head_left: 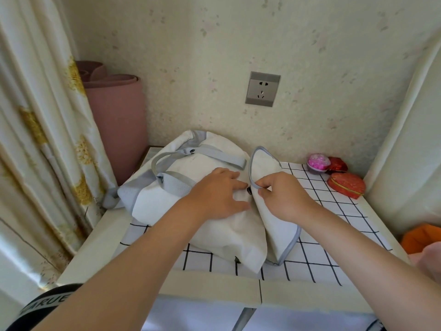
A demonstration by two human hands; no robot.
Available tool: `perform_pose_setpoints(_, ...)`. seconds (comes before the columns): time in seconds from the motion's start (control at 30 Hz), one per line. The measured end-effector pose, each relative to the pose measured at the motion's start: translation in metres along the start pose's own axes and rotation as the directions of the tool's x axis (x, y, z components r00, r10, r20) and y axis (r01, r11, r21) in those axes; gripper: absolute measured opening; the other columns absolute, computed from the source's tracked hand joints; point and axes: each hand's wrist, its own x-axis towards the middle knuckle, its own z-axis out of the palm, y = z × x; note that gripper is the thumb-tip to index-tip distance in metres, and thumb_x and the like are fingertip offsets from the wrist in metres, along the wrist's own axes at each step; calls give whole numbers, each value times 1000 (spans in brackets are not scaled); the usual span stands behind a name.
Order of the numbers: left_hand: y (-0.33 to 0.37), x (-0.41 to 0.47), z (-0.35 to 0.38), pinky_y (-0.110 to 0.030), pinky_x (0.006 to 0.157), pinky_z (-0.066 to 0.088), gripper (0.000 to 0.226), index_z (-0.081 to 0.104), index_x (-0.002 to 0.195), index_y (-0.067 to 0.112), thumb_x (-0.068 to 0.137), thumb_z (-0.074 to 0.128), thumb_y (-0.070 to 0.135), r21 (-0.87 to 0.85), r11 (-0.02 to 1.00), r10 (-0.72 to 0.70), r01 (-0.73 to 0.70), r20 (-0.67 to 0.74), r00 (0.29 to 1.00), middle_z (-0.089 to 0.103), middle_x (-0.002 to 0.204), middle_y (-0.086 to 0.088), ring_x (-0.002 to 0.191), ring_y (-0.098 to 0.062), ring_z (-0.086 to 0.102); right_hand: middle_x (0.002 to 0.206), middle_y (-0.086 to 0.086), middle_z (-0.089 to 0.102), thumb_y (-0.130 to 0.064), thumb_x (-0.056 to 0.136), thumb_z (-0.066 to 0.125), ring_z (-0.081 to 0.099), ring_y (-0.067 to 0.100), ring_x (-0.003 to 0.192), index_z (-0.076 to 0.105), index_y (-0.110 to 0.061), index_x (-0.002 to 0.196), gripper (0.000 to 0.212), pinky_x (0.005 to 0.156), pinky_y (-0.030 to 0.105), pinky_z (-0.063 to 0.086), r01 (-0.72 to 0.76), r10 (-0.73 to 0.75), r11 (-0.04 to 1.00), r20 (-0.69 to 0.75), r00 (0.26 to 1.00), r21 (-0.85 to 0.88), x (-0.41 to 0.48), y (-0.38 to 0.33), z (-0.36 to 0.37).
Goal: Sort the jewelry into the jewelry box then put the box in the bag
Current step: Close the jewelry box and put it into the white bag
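Head view: left hand (214,194) flat, fingers spread, on white fabric bag with grey trim (210,235) by table (205,286) left edge; right hand (282,195) pinches its flap (276,235). Far right corner: red heart-shaped jewelry box (347,185), apparently closed; bagging not done.

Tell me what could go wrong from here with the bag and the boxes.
1. The right hand pinches only the grey trim of the flap near the snap; that thin grip may slip and let the flap drop back.
2. The left hand presses on the bag, whose left corner lies at the edge of the table; a push might slide it off.
3. The red heart box sits in the far right corner, outside the bag; it may get left out.
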Motion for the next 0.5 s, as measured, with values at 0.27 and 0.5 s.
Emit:
perform_pose_setpoints(0.27, 0, 0, 1, -35, 119, 20, 61, 47, 143, 39, 87, 61, 58, 26, 1000, 7, -7, 7, 1000, 29, 159, 7, 148, -15, 14, 115, 27, 63, -10, 93, 57, 60, 38, 111, 64, 10, 105, 24, 91, 51, 50, -11, 15, 996, 49, 999, -91, 5, -7, -7)
perform_pose_setpoints(0.5, -1, 1, 3, -36, 119, 21, 58, 49, 141, 40, 87, 61, 58, 27, 999, 26, -26, -5, 1000, 31, 158, 6, 147, -18, 15, 97, 10, 73, -13, 89, 65, 68, 22, 93, 73, -2, 90, 13, 78, 30, 54, -28, 30, 999, 80, 996, -21, 7, -9, -9)
